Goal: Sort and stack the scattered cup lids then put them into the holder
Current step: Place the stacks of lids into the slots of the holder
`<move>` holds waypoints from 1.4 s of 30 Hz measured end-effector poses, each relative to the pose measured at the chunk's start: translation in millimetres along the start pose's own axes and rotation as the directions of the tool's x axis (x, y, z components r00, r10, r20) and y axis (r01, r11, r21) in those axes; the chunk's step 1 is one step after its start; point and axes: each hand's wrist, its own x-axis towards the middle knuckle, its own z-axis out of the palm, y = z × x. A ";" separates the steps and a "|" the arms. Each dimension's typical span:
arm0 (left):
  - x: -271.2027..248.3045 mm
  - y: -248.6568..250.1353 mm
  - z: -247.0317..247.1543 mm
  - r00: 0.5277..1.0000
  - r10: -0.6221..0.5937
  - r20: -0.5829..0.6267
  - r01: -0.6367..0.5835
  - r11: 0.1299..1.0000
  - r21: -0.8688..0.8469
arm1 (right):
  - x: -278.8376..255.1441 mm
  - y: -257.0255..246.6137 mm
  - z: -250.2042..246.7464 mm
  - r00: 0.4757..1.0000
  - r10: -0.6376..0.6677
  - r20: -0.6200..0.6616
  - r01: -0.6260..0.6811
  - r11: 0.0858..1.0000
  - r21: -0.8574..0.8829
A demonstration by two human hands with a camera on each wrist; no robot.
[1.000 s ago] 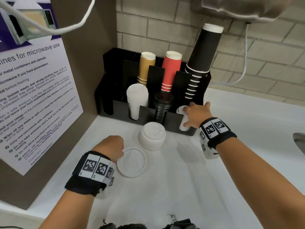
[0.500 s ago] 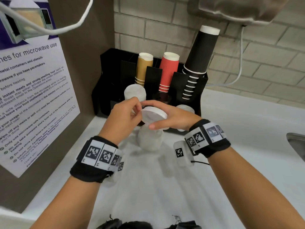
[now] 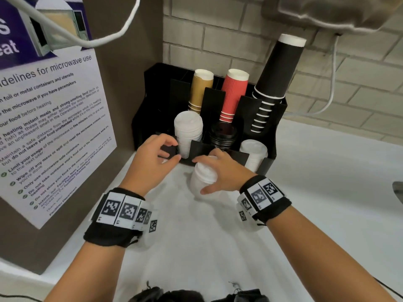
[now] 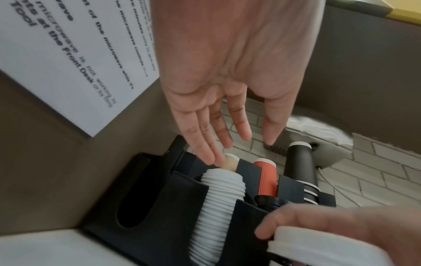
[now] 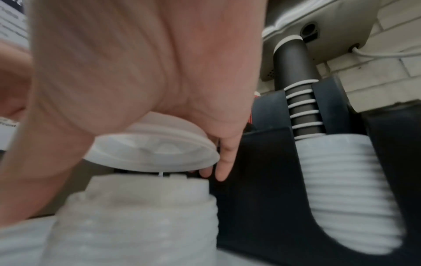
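Note:
My right hand (image 3: pixel 199 174) grips a white cup lid (image 5: pixel 150 151) from above, just over a stack of white lids (image 3: pixel 199 188) standing on the counter in front of the black holder (image 3: pixel 157 88). In the right wrist view a thin gap shows between that lid and the stack (image 5: pixel 136 207). My left hand (image 3: pixel 172 149) hovers open and empty to the left of it, near the holder's front, with straight fingers (image 4: pixel 200 144). The holder's front slots carry a tall white lid stack (image 3: pixel 188 131), black lids (image 3: pixel 223 136) and a shorter white stack (image 3: pixel 254 153).
Tan (image 3: pixel 200 90), red (image 3: pixel 234 94) and black (image 3: pixel 277 70) cup stacks stand in the holder's back row. A brown panel with a microwave notice (image 3: pixel 54 127) closes off the left. A brick wall lies behind, and a sink edge (image 3: pixel 398 190) shows at the right.
The left hand picked a lid off the counter and passed it to the right hand in the air. Now the left hand has let go and the right has lowered the lid over the stack.

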 end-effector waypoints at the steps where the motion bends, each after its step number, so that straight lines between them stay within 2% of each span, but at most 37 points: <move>1: -0.6 -2.1 -1.7 1.000 -0.013 -0.006 0.013 1.000 -0.003 | 1.4 1.6 3.8 1.000 0.012 0.004 -0.012 1.000 0.021; 7: -3.3 -7.5 -4.4 0.999 -0.037 0.003 0.037 0.999 -0.029 | 6.6 6.1 13.4 0.999 0.046 0.014 -0.047 0.995 0.084; 14: -5.2 -6.6 -4.5 0.998 -0.051 0.022 0.052 0.997 -0.057 | -3.3 0.7 -2.7 0.996 0.069 -0.049 -0.063 0.990 0.124; 16: -5.8 -5.3 -2.6 0.996 -0.068 0.051 0.073 0.993 -0.094 | -8.8 -3.2 -11.9 0.995 0.065 -0.081 -0.050 0.982 0.180; 18: -6.7 -3.6 0.4 0.985 -0.106 0.138 0.126 0.982 -0.138 | -15.9 -8.8 -21.6 0.987 0.028 -0.158 0.020 0.956 0.292; 21: -9.1 2.5 8.0 0.950 -0.116 0.289 0.182 0.960 -0.212 | -28.7 -21.9 -31.0 0.963 -0.031 -0.269 0.169 0.846 0.505; 23: -11.1 10.4 15.4 0.946 -0.049 0.321 0.154 0.938 -0.309 | -37.3 -33.0 -32.4 0.957 -0.029 -0.289 0.218 0.731 0.647; 26: -14.4 20.4 23.4 0.964 0.027 0.265 0.102 0.883 -0.459 | -46.2 -44.1 -29.0 0.941 -0.023 -0.339 0.286 0.594 0.752; 29: -16.5 24.6 26.8 0.972 0.042 0.231 0.083 0.858 -0.507 | -51.6 -50.2 -25.8 0.929 0.015 -0.369 0.308 0.519 0.797; 32: -18.6 28.5 30.4 0.970 0.055 0.235 0.082 0.841 -0.535 | -53.8 -55.5 -21.7 0.919 0.053 -0.391 0.311 0.513 0.800; 35: -19.0 30.8 34.9 0.983 0.042 0.178 0.066 0.828 -0.556 | -53.3 -62.1 -20.0 0.914 0.092 -0.395 0.295 0.517 0.804; 39: -18.9 30.7 37.3 0.992 0.009 0.128 0.066 0.822 -0.566 | -53.5 -67.2 -20.4 0.922 0.127 -0.365 0.236 0.560 0.794; 42: -17.8 31.3 35.5 0.987 0.025 0.158 0.067 0.833 -0.550 | -55.7 -67.6 -20.4 0.925 0.132 -0.356 0.219 0.578 0.786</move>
